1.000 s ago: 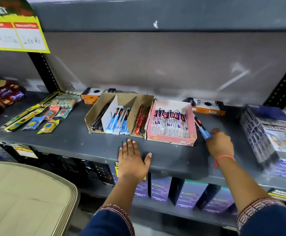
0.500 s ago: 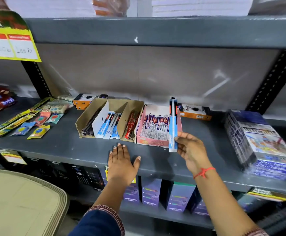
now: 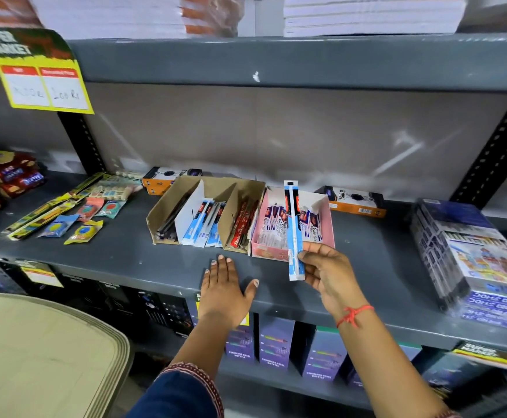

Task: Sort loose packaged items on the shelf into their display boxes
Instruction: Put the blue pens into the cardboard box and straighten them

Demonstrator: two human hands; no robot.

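My right hand holds a long blue-and-white pen packet upright in front of the pink display box. That box holds several purple-and-white packets. To its left stands a brown cardboard display box with three compartments: dark pens at the left, blue-and-white packets like the held one in the middle, red packets at the right. My left hand lies flat on the grey shelf, fingers spread, just in front of the cardboard box.
Loose sachets and long yellow packets lie at the shelf's left. Two orange boxes stand at the back. A wrapped stack of colour-pencil boxes fills the right end. Purple boxes line the lower shelf. A beige table is at lower left.
My right hand picked the blue-and-white packet up from the shelf right of the pink box and lifted it upright, moving left in front of that box. My left hand stayed flat.
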